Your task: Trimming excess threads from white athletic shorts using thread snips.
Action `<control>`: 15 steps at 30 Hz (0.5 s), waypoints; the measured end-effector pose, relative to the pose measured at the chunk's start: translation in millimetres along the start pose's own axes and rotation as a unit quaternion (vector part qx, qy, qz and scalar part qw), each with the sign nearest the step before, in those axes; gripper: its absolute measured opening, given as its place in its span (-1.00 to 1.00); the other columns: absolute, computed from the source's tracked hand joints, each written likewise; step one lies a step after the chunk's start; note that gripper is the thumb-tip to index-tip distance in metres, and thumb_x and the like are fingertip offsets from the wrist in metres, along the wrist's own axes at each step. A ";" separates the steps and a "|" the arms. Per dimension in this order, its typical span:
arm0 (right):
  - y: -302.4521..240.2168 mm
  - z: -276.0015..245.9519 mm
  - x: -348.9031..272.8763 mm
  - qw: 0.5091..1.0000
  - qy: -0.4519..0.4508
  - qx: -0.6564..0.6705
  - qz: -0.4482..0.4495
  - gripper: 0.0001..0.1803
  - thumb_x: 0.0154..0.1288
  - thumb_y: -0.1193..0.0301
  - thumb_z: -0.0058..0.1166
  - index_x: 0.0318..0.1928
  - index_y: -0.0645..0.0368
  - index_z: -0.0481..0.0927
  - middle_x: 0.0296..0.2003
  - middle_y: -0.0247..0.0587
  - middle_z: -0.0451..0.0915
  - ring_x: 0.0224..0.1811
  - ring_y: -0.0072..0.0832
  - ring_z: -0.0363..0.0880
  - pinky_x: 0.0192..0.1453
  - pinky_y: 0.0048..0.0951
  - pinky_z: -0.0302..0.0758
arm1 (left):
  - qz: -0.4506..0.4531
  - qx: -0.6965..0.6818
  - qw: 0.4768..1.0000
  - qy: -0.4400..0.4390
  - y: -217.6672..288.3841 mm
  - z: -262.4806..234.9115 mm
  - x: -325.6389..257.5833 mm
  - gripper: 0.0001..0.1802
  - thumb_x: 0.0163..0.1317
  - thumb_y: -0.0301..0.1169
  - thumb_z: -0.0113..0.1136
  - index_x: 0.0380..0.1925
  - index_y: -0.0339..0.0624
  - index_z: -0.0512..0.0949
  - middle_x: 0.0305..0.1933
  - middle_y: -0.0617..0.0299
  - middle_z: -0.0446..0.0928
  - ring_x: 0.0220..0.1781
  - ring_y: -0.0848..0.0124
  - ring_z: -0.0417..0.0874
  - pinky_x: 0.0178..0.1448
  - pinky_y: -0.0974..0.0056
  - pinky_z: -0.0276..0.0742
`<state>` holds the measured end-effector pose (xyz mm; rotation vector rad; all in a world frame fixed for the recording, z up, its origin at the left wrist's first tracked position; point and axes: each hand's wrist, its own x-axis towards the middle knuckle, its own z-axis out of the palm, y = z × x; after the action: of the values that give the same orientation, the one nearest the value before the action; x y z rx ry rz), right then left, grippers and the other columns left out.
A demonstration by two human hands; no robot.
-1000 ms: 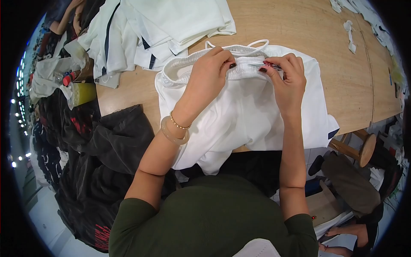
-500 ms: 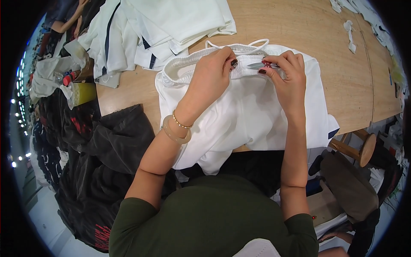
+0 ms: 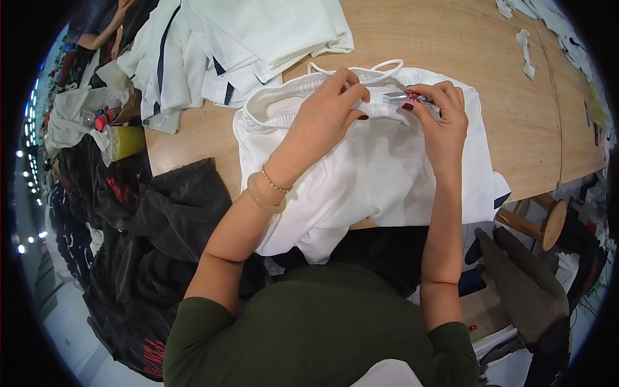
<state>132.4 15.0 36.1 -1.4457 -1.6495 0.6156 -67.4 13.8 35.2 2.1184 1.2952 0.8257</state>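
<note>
White trousers or shorts (image 3: 412, 171) lie in front of me, with a gathered elastic waistband (image 3: 271, 116) turned toward the far side. A white drawstring (image 3: 390, 62) loops out beyond it. My left hand (image 3: 322, 113) is closed over the waistband, thumb on the near face and fingers curled over it. In my right hand (image 3: 445, 119), pinched between thumb and fingers, are small thread snips (image 3: 411, 95) with red on the handle. Their metal blades point left, just above the waistband and a short way from my left fingertips.
Folded white garments with dark trim (image 3: 271, 32) are stacked at the back left of the wooden table (image 3: 445, 39). Dark clothing (image 3: 184, 200) heaps up at the left. A wooden stool (image 3: 553, 226) stands at the right; another person's arm (image 3: 97, 40) shows at the upper left.
The snips have shifted slightly right, away from my left hand, and their blades look more parted. My left fingers have rolled over, with the thumb lower on the waistband.
</note>
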 end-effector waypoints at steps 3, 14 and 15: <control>-1.0 2.4 -1.7 1.000 -0.006 0.009 0.007 -0.80 -0.01 0.53 0.28 -0.28 0.14 0.67 -0.40 -0.36 0.46 -0.23 -0.43 0.34 -0.12 -0.44 0.37 | 0.005 0.017 1.000 -0.010 -11.0 6.3 -1.6 -0.79 0.01 -0.62 0.26 -0.32 -0.22 0.50 -0.20 0.21 0.38 -0.28 0.27 0.53 -0.23 0.22 0.47; 0.7 6.2 -4.6 0.997 -0.005 -0.045 -0.055 -0.76 -0.08 0.47 0.34 -0.30 0.12 0.67 -0.45 -0.40 0.44 -0.26 -0.42 0.31 -0.18 -0.42 0.36 | -0.009 -0.021 1.000 -0.010 -12.5 2.4 -3.6 -0.94 0.15 -0.55 0.12 -0.36 -0.23 0.45 -0.39 0.08 0.47 -0.28 0.12 0.53 -0.24 0.13 0.45; 1.7 7.5 -4.9 0.996 -0.002 -0.055 -0.067 -0.76 -0.09 0.46 0.35 -0.31 0.11 0.67 -0.46 -0.41 0.44 -0.27 -0.41 0.30 -0.20 -0.42 0.36 | -0.035 -0.036 0.999 -0.021 -11.8 1.8 -3.3 -0.91 0.15 -0.57 0.14 -0.34 -0.24 0.45 -0.38 0.10 0.50 -0.32 0.15 0.55 -0.26 0.18 0.45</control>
<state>127.0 11.8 29.5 -1.3967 -1.7916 0.4601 -74.2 15.5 25.0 2.0129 1.2915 0.7822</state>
